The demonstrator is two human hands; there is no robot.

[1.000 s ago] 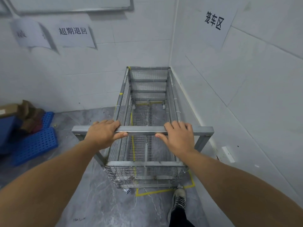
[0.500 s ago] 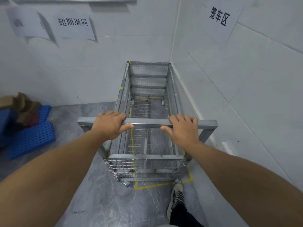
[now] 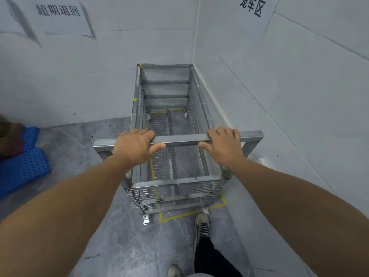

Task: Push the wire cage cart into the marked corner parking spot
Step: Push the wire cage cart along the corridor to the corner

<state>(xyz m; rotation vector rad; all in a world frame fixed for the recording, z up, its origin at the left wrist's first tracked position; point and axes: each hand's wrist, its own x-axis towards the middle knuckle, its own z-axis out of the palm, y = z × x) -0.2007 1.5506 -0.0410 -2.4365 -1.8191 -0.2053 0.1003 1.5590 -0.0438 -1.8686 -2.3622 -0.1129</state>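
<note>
The wire cage cart [image 3: 167, 124] stands in the middle of the frame, its long side running up toward the corner where the two white walls meet. Its far end sits close against the back wall, and its right side runs just beside the right wall [image 3: 299, 96]. The cart's mesh basket is empty, and the grey floor [image 3: 111, 246] shows through the wire bottom.

Both hands rest on the horizontal metal push bar [image 3: 179, 139] at the near end. The left hand [image 3: 133, 146] grips the bar left of centre, its fingers [image 3: 143, 133] curled over the top and the thumb tucked under the bar. The right hand [image 3: 224, 146] grips it right of centre in the same way, fingers [image 3: 223, 131] wrapped over the top and thumb pointing inward beneath. Both arms reach in from the lower corners of the frame.

Yellow floor tape [image 3: 179, 215] marks a corner below the near end of the cart, lower centre of the frame; another strip shows through the mesh. The near left caster [image 3: 146, 219] stands outside that tape line, to its left. A shoe [image 3: 202, 226] stands just below the tape.

At the left edge lies a blue perforated pallet [image 3: 22, 168]. Paper signs hang at the upper left [image 3: 58, 15] and upper right [image 3: 253, 7].
</note>
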